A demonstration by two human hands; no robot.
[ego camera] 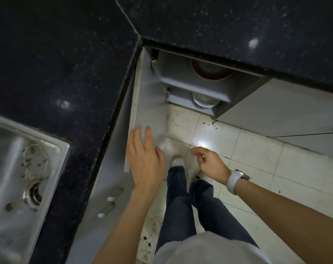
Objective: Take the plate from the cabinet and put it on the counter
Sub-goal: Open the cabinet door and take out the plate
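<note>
A plate with a dark red rim (211, 72) rests on the upper shelf of the open cabinet (181, 79), partly hidden under the edge of the black counter (228, 25). On the lower shelf stands a metal bowl (204, 101). The grey cabinet door (152, 103) is swung open to the left. My left hand (144, 159) is spread flat with fingers apart, against the lower edge of the open door, holding nothing. My right hand (209, 164), with a white watch on its wrist, hangs loosely curled over the floor, empty.
The speckled black counter wraps around the corner, with a steel sink (19, 178) at the left. A closed cabinet door with a handle (106, 208) is below the left counter. White floor tiles (257, 159) and my legs in dark trousers are underneath.
</note>
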